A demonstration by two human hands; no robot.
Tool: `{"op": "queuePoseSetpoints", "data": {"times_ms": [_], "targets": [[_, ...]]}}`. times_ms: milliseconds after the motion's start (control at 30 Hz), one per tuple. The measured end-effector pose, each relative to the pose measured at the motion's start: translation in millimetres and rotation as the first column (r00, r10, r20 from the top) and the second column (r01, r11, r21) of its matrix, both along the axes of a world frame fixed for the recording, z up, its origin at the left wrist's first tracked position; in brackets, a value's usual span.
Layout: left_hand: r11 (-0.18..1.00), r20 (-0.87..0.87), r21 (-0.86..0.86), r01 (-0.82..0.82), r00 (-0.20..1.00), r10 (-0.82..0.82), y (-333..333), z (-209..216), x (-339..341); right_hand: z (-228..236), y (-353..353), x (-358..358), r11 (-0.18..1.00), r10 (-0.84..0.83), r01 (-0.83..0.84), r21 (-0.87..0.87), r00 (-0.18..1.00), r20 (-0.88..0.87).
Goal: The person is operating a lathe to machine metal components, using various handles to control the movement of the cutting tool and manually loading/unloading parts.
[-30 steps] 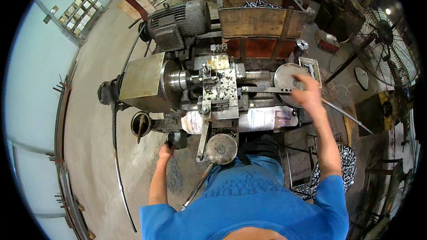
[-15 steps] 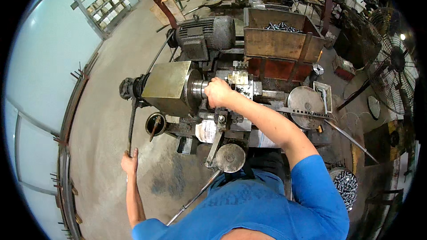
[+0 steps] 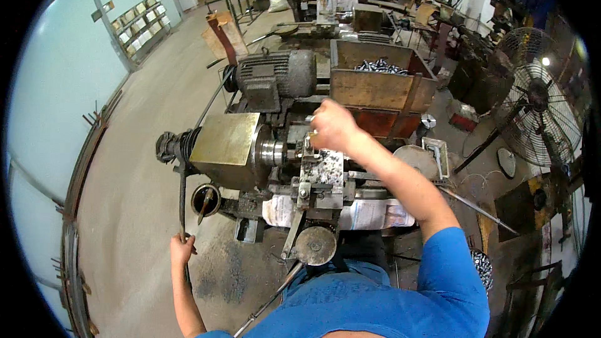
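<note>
Down at the left, my left hand [image 3: 181, 250] is wrapped round the lower end of a long dark lever rod [image 3: 183, 203], which hangs from the pulley end of a small lathe's headstock [image 3: 225, 141]. Over the lathe's tool slide [image 3: 322, 172], my right hand [image 3: 334, 126] is raised with its fingers curled closed. Motion blurs it, and whatever its fingers hold is too small to make out. Left of that hand is the shiny round chuck [image 3: 272, 152], apart from the fingers. Metal chips lie scattered over the slide.
Behind the headstock sits an electric motor [image 3: 275, 75]. A rusty metal bin [image 3: 382, 91] of small shiny parts stands beyond my right hand. A pot [image 3: 205, 200] with a brush hangs at the lathe's near left. A large fan [image 3: 537, 94] stands at right.
My right hand has left the chuck, moving right and up over the slide. My left hand still grips the lever, slightly lower in view. The view has tilted upward.
</note>
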State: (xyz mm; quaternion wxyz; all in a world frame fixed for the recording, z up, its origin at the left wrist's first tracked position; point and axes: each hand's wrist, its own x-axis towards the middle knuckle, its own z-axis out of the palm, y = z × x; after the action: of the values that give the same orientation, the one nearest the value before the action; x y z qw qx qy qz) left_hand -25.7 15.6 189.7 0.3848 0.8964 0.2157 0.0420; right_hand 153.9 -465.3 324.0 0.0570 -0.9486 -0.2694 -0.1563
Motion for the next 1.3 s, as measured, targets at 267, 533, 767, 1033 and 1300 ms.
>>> {"op": "queuePoseSetpoints", "data": {"times_ms": [267,533,767,1033,1300], "targets": [[0.98,0.049,-0.192,0.056,0.998,-0.047,15.2,-20.1,13.0,35.9,-101.6,-5.0,0.898,-0.286,0.202,0.391,0.943,0.17],[0.912,-0.113,-0.393,0.116,0.978,-0.174,49.0,-38.9,29.1,-53.1,-260.1,-171.4,0.677,-0.551,0.518,0.522,0.827,-0.107],[0.92,-0.093,-0.38,0.093,0.986,-0.138,106.1,-98.3,54.1,-237.6,-385.2,-424.6,0.077,-0.97,0.995,-0.059,0.061,-0.235],[0.939,0.093,-0.254,0.232,0.972,-0.215,153.9,-119.6,67.4,-306.8,-339.6,-462.7,0.241,-0.801,0.915,-0.324,-0.001,-0.598],[0.961,-0.003,-0.274,-0.024,1.0,0.024,134.1,-86.2,47.3,-294.6,-335.9,-472.6,0.575,-0.646,0.815,-0.066,0.404,-0.648]]}}
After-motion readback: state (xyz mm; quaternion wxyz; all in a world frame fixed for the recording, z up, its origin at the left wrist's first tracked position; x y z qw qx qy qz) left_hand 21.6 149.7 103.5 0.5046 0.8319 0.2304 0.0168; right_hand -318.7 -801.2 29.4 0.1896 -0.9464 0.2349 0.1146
